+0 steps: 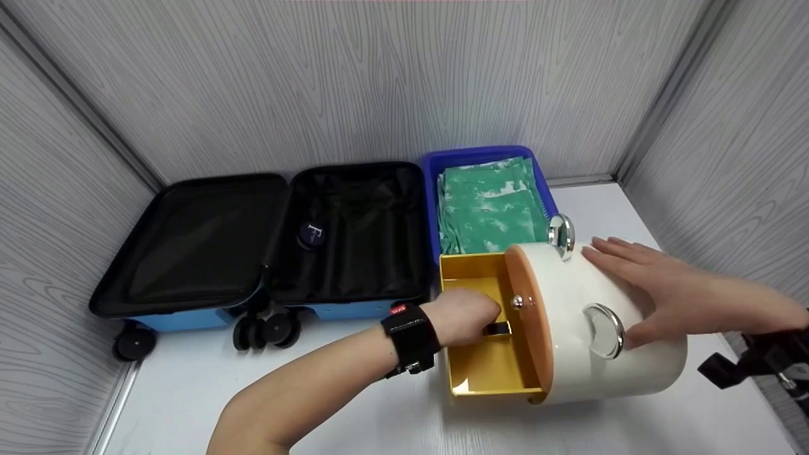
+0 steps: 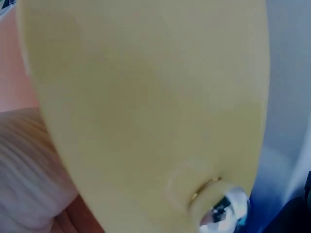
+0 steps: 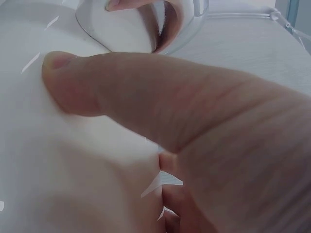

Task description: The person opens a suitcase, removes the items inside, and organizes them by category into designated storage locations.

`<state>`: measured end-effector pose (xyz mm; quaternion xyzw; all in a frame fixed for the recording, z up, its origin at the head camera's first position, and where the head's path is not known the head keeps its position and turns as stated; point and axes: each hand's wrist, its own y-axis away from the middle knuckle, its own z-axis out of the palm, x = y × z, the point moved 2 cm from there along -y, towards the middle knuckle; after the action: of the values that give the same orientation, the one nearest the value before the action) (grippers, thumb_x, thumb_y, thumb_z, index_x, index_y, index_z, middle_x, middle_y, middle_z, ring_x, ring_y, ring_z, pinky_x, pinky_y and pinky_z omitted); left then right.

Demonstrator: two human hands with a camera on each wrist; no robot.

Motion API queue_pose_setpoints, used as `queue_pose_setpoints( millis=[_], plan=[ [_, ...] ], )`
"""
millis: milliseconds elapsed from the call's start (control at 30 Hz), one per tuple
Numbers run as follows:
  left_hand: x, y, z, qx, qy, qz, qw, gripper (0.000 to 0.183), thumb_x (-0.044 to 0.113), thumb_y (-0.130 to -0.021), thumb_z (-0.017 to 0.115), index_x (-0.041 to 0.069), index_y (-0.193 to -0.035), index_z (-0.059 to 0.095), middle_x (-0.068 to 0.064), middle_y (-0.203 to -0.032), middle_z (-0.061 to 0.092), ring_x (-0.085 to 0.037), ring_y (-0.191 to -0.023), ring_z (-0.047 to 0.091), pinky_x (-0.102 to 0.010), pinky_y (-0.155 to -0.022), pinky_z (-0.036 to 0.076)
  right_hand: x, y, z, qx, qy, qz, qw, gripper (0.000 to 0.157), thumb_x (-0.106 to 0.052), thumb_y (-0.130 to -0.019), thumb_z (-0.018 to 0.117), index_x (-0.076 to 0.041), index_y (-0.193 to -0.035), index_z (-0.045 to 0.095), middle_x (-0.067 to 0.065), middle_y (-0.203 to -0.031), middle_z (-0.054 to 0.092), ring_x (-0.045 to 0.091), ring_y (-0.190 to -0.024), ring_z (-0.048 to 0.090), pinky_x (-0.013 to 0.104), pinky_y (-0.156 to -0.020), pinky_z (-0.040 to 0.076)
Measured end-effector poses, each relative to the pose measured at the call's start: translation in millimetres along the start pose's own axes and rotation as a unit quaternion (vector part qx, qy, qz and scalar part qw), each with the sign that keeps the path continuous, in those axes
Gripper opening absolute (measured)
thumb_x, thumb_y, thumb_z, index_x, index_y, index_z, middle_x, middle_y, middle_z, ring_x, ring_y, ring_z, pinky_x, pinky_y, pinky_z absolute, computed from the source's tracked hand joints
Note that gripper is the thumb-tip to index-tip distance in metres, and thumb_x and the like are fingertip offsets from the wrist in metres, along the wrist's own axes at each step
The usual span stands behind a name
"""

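My left hand (image 1: 469,316) reaches into the yellow drawer (image 1: 483,373) with its fingers curled. It grips a small black piece with a gold edge (image 1: 499,328); most of that piece is hidden under the hand. The drawer juts from the orange end face (image 1: 534,341) of a glossy white rounded box (image 1: 575,373). A silver knob (image 2: 223,213) stands on a yellowish panel in the left wrist view. On the white box, my right hand (image 1: 663,294) rests with fingers spread, near two silver-rimmed handles. In the right wrist view its thumb (image 3: 97,82) lies against the white surface.
An open suitcase (image 1: 354,309) with black lining and blue shell lies to the left. In its right half is a round dark item with a letter F (image 1: 311,234). Behind the box, a blue basket (image 1: 431,208) holds folded green-and-white cloth (image 1: 490,205). Walls enclose the back and sides.
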<state>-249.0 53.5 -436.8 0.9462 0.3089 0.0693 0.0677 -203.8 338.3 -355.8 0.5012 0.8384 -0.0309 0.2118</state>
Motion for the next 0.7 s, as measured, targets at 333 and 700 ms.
queue_pose_setpoints(
  millis=[333, 700],
  plan=[
    [-3.0, 15.3, -20.1, 0.033, 0.024, 0.003, 0.9992, 0.017, 0.021, -0.092, 0.074, 0.012, -0.106, 0.073, -0.001, -0.097, 0.069, -0.017, -0.084, 0.064, -0.032, -0.070, 0.054, 0.1, -0.6, 1.1, -0.008, 0.007, 0.012, 1.000, 0.125, -0.039, -0.060, 0.094, -0.021, -0.164, 0.027, 0.013, -0.167, 0.023, 0.042, -0.152, 0.016, 0.070, -0.114, 0.019],
    [-53.9, 78.8, -31.8, 0.200, 0.160, -0.084, 0.9629, 0.029, 0.022, -0.097, 0.072, 0.010, -0.123, 0.072, -0.002, -0.113, 0.069, -0.015, -0.100, 0.064, -0.033, -0.089, 0.054, 2.3, -0.9, 1.5, 0.003, 0.007, -0.011, 1.000, 0.123, -0.039, -0.060, 0.094, -0.014, -0.163, 0.030, 0.016, -0.167, 0.023, 0.046, -0.151, 0.018, 0.067, -0.117, 0.018]
  ],
)
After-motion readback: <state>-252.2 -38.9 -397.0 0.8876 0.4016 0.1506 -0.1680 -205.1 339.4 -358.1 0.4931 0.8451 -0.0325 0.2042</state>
